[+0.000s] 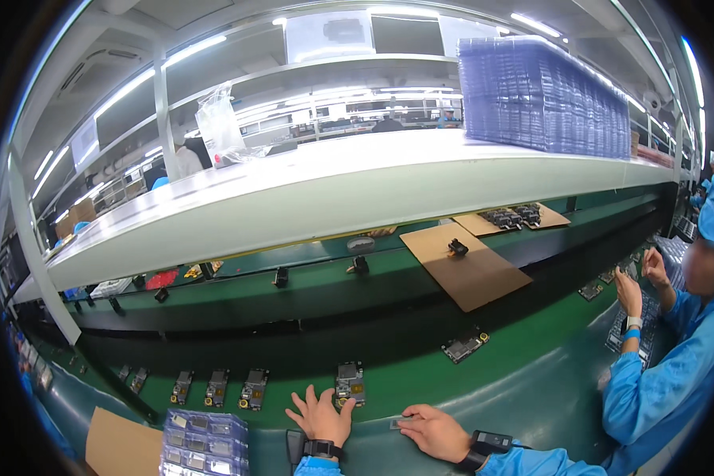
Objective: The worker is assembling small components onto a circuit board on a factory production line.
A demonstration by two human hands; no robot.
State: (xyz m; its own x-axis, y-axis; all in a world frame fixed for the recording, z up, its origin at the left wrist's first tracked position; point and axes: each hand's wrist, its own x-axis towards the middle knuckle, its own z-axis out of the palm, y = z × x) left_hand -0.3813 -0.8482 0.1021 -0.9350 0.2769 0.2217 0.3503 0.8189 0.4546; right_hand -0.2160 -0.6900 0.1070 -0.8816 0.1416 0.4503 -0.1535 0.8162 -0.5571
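The right hand (435, 432) has thumb and fingers pinched together on a small flat piece (399, 424), thin, greyish and smooth, low over the worktop's near part. The left hand (323, 418) is spread, fingers apart, its thumb at the lower left corner of a circuit board (350, 384); whether it touches is hard to tell. Near the worktop's near left corner stands a stack of clear bluish plastic trays (205, 444), moulded into pockets with grey rectangles, beside a plain brown cardboard piece (123, 448).

The worktop (373, 447) is smooth, glossy green. Further in, more boards (217, 387), dark oblongs with gold-coloured rounds, line up toward its left end, and a single board (466, 347) lies askew to the right. At the right edge, a co-worker in blue sleeves (650, 397) raises both hands.

Beyond, a flat cardboard sheet (468, 270) carries a small black part (457, 247). Above runs a white shelf (317, 170), a tall ribbed stack of clear plastic (539, 95) toward its right end and a crinkled bag (218, 127) toward its left. Tube lights (194, 50) line the ceiling.
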